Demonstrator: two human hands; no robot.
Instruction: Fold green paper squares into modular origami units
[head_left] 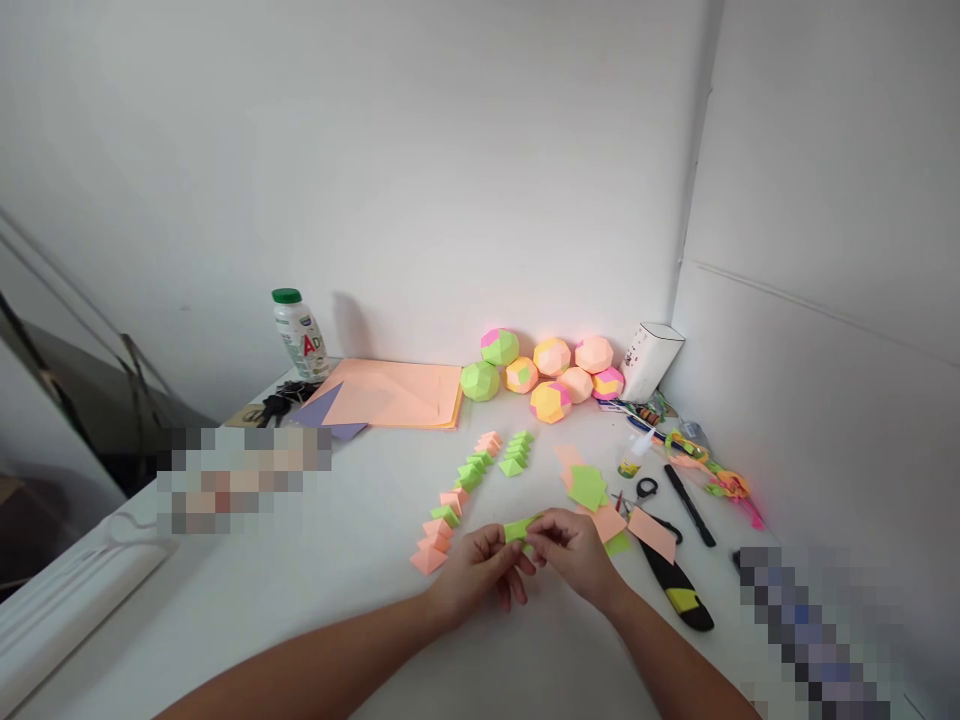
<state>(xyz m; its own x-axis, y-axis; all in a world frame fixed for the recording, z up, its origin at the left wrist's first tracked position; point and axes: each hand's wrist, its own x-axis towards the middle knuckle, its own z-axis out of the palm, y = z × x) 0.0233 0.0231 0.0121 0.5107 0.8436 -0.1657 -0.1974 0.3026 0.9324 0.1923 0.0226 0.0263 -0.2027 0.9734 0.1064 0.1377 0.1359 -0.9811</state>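
Observation:
Between my two hands is a small piece of green paper [517,530], pinched from both ends above the table. My left hand [480,570] grips its left side with thumb and fingers. At the right end, the thumb and fingertips of my right hand [574,550] close on it. Just beyond my left hand runs a row of folded orange and green paper pieces [450,500], with a shorter row of green folded pieces [516,455] beside it. Flat green paper pieces [587,487] and orange ones [652,535] lie scattered past my right hand.
Several paper balls [551,402] sit against the wall. A stack of orange sheets [397,392] and a white bottle [301,338] are at back left. At right lie a glue bottle [634,455], scissors [646,488], a black pen [688,505] and a black-yellow handled tool [679,595].

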